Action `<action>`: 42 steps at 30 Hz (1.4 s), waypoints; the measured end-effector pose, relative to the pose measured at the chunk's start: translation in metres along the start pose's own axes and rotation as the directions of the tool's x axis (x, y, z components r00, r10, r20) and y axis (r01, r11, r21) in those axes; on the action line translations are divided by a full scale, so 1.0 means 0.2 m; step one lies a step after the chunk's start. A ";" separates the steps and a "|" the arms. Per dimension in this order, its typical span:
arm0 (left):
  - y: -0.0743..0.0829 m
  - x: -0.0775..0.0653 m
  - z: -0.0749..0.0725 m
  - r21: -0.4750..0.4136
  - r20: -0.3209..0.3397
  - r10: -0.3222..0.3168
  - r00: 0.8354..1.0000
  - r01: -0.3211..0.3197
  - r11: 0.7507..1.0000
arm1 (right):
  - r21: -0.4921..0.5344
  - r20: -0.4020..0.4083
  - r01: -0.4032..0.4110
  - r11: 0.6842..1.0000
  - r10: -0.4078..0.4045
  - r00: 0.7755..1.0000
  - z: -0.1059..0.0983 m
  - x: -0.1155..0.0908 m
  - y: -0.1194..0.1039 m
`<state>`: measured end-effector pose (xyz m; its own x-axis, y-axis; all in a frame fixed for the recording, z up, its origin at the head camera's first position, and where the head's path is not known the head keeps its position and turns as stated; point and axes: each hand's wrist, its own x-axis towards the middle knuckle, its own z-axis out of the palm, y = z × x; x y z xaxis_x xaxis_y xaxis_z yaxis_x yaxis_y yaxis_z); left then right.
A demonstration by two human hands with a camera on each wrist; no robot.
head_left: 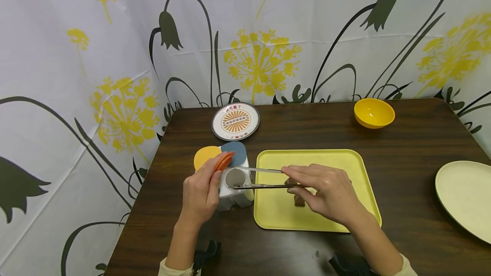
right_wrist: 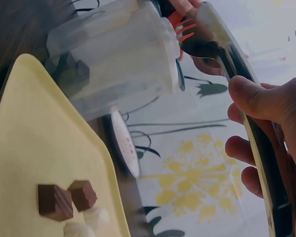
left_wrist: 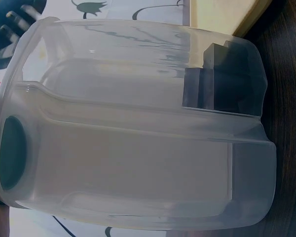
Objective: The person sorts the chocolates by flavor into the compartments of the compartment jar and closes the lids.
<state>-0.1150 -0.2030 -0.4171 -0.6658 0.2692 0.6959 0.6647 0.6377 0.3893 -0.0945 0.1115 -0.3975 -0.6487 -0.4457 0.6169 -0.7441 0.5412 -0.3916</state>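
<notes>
On the table's left side stands a clear plastic container (head_left: 235,201) with coloured flip lids. My left hand (head_left: 200,188) is at its orange lid (head_left: 224,162), which is tilted up, thumb and fingers gripping it. The round opening (head_left: 235,177) beneath is uncovered. My right hand (head_left: 326,188) holds a pair of metal tongs (head_left: 268,186) level, their spread tips over that opening, nothing visible between them. Dark blocks (left_wrist: 224,81) lie at the container's bottom in the left wrist view. Brown chocolates (right_wrist: 55,202) sit on the yellow tray (right_wrist: 49,133), partly under my right hand.
Pale swirled pieces (right_wrist: 96,217) lie beside the chocolates. Behind the container is a patterned plate (head_left: 235,121). A yellow bowl (head_left: 374,113) stands at the back right, and a cream plate (head_left: 466,197) lies at the right edge. A flowered cloth (head_left: 253,20) hangs behind the table.
</notes>
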 end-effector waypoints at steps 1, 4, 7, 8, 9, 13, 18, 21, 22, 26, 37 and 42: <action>0.00 0.00 0.00 -0.001 0.000 -0.001 1.000 0.001 1.000 | -0.010 0.000 -0.010 1.000 0.010 1.000 -0.01 -0.01 0.00; 0.00 0.00 0.00 0.002 0.000 -0.003 1.000 0.003 1.000 | -0.039 0.000 -0.048 0.998 0.048 0.999 -0.03 -0.05 0.02; 0.00 0.00 0.00 0.005 -0.001 -0.003 1.000 0.003 1.000 | -0.053 -0.007 -0.086 0.995 0.086 0.996 -0.07 -0.10 0.05; 0.00 0.00 0.00 0.006 0.000 -0.004 1.000 0.004 1.000 | -0.054 -0.016 -0.097 0.994 0.096 0.995 -0.08 -0.12 0.07; 0.00 0.00 0.00 0.006 -0.002 -0.004 1.000 0.004 1.000 | -0.064 -0.030 -0.106 0.992 0.104 0.994 -0.09 -0.14 0.08; 0.00 0.00 0.01 0.005 -0.001 -0.005 1.000 0.005 1.000 | -0.106 -0.102 -0.155 0.982 0.144 0.984 -0.13 -0.22 0.12; 0.00 0.00 0.01 0.002 -0.005 0.000 1.000 0.000 1.000 | -0.182 -0.181 -0.289 0.940 0.257 0.949 -0.17 -0.35 0.17; 0.00 0.00 0.01 0.002 -0.005 0.000 1.000 0.001 1.000 | -0.204 -0.229 -0.389 0.898 0.342 0.911 -0.19 -0.42 0.21; 0.00 0.00 0.01 0.003 -0.005 -0.003 1.000 0.003 1.000 | -0.206 -0.245 -0.419 0.884 0.368 0.897 -0.20 -0.45 0.22; 0.00 0.00 0.01 0.003 0.001 -0.015 1.000 0.015 1.000 | -0.188 -0.302 -0.542 0.819 0.477 0.826 -0.24 -0.53 0.25; 0.00 0.00 0.01 0.004 0.003 -0.018 1.000 0.018 1.000 | -0.114 -0.280 -0.901 0.418 0.857 0.433 -0.35 -0.68 0.31; 0.00 0.00 0.01 0.005 0.000 -0.009 1.000 0.009 1.000 | -0.106 -0.270 -0.951 0.290 0.912 0.308 -0.38 -0.71 0.33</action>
<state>-0.1152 -0.2022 -0.4181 -0.6721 0.2633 0.6921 0.6567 0.6438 0.3928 -0.0392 0.2657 -0.4596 -0.8356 0.5490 0.0169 0.4185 0.6564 -0.6277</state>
